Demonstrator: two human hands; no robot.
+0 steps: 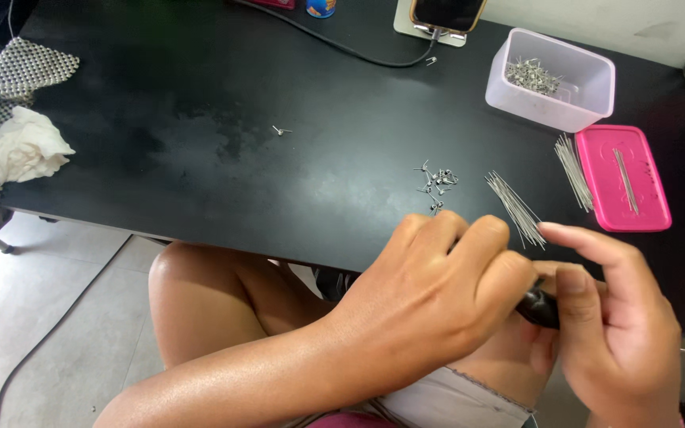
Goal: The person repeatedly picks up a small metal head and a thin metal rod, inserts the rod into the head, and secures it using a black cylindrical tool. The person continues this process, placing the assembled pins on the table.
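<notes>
My left hand [438, 293] is closed in a fist near the front edge of the black table [200, 158], its fingertips curled around something small that I cannot make out. My right hand [612, 317] meets it from the right, gripping a black tool handle [539, 307], index finger stretched out. Just beyond the hands lies a bundle of thin metal pins [515, 208] and a small heap of bent metal pieces [438, 181].
At the back right stands a clear plastic box [588, 107] holding several metal bits, and beside it lies a pink lid [596, 170] with more pins on it and next to it. A phone on a stand [445, 16] with a cable, a crumpled tissue [21, 147], one loose pin [281, 130].
</notes>
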